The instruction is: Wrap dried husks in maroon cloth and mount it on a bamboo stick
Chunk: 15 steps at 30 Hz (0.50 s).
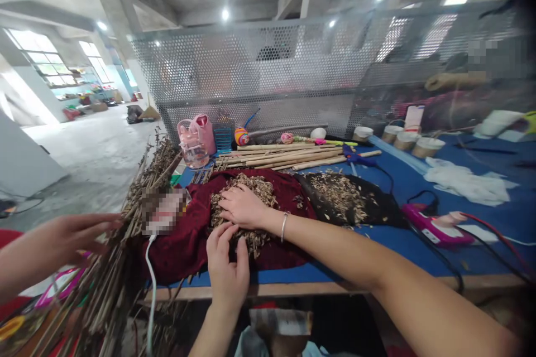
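A heap of dried brown plant bits (262, 187), like husks or seed pods, lies on a dark red cloth (176, 259). My right hand (243, 206), with a bangle at the wrist, rests palm down on the heap with its fingers spread. Close in front of it, at the heap's near edge, is my left hand (228, 259), fingers slightly curved and thumb apart. Neither hand visibly grips anything; the left palm's inner side is partly hidden. Beside the heap, more loose bits (343, 195) are scattered on a black cloth (387, 209).
Another person's hand (79, 234) reaches in from the left beside a bundle of dry stalks (113, 268). A blurred-out phone (165, 212) has a white cable (151, 290). Behind lie pale sticks (288, 156) and a blue glue gun (360, 159). A magenta power strip (435, 228) sits right.
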Motion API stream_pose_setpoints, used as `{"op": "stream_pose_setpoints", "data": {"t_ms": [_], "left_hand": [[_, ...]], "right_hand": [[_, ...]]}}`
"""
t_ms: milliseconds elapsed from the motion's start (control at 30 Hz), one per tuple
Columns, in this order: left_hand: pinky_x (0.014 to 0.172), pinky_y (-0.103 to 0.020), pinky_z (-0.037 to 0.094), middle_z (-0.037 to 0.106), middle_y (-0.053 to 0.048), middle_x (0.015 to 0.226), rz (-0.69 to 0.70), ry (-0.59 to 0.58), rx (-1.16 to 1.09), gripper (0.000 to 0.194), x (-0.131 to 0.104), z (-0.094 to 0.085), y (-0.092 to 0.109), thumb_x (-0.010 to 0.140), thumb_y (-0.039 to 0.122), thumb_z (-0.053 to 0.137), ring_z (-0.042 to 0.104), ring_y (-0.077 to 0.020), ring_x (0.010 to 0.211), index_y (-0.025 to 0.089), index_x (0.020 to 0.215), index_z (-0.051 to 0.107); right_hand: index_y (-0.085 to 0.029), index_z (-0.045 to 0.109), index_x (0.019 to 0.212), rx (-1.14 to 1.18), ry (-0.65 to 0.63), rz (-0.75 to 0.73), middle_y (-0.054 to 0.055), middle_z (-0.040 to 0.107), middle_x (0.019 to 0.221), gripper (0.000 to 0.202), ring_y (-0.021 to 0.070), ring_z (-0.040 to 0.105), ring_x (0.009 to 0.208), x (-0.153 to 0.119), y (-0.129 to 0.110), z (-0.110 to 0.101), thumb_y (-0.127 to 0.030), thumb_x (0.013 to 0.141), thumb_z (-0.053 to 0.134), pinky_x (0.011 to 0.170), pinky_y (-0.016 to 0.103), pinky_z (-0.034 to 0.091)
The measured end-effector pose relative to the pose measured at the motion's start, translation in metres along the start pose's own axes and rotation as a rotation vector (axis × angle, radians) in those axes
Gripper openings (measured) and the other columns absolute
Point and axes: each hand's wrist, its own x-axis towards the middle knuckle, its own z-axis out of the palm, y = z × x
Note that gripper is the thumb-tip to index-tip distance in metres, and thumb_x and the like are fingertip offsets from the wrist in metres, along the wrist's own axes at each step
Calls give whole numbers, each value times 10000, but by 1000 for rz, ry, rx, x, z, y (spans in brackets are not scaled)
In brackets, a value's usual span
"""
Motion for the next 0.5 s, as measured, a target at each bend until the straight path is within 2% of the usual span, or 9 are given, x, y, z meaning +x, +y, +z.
{"op": "stream_pose_setpoints", "data": {"t_ms": [67,167,267,367,433,500], "left_hand": [[975,-392,440,562,-113,1142,-12,-4,-5,238,2,3,3,890,158,526,529,-211,1107,166,1125,563],[967,-394,449,564,-123,1140,-10,17,-2,244,8,6,5,889,167,531,532,-211,1096,152,1130,561],[985,-418,439,559,-128,1156,10,46,17,252,12,6,8,888,178,540,521,-220,1119,154,1138,560],[992,-433,436,559,-124,1160,25,63,17,240,12,8,14,886,193,548,521,-225,1126,169,1125,563],[986,-430,444,563,-122,1158,41,51,-12,238,10,12,20,885,198,552,531,-223,1118,172,1121,559],[962,-404,470,580,-116,1140,72,-15,-65,219,8,20,28,890,195,541,554,-212,1097,176,1106,565]], "right_hand": [[-182,621,1140,-13,-24,-3,142,587,1274,363,289,494,1205,-4,-2,0,-430,927,464,1029,505,323],[-174,493,1344,39,-102,14,173,467,1425,527,348,391,1325,-3,-3,-5,-422,880,518,1077,596,245],[-215,391,1436,202,-144,44,127,368,1511,572,357,308,1387,0,0,-21,-436,915,470,1093,644,181],[-268,418,1417,363,-4,112,68,399,1500,492,309,304,1402,-12,11,-43,-456,965,370,1118,616,156],[-243,447,1390,459,152,182,78,466,1451,464,259,369,1371,-35,24,-53,-427,972,364,1130,541,221],[-195,484,1345,537,297,288,106,534,1379,438,218,465,1296,-68,41,-56,-389,963,389,1105,443,319]]}}
